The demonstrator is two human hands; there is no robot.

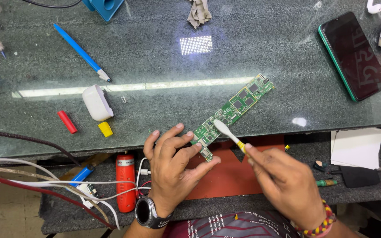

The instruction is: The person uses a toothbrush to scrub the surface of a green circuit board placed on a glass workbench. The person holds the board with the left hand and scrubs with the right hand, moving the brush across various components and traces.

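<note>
Cables [45,180]: white, red and brown leads trail off the lower shelf at far left, near my left wrist; I judge a snagged sleeve or watch could drag them across the work.
Loose bits: a red cap [67,121], a yellow piece [105,128] and a white charger block [97,102] lie on the table [155,66] left of my hand, near enough to be knocked.
Left hand [173,169]: my grip is spread, fingertips pressed on the lower end of the circuit board [233,109]; nothing is pinched.
Board: it lies slantwise on the glass, its lower end overhanging the table edge. If my fingers slip, I think it could pivot and drop onto the red mat [225,176] below.
Toothbrush [225,131]: its white head rests on the board just beside my fingertips; hard scrubbing could lift small parts.
Right hand [287,185]: my grip is pinching the brush handle.
Phone [352,55]: dark, green-edged, well apart at right.
</note>
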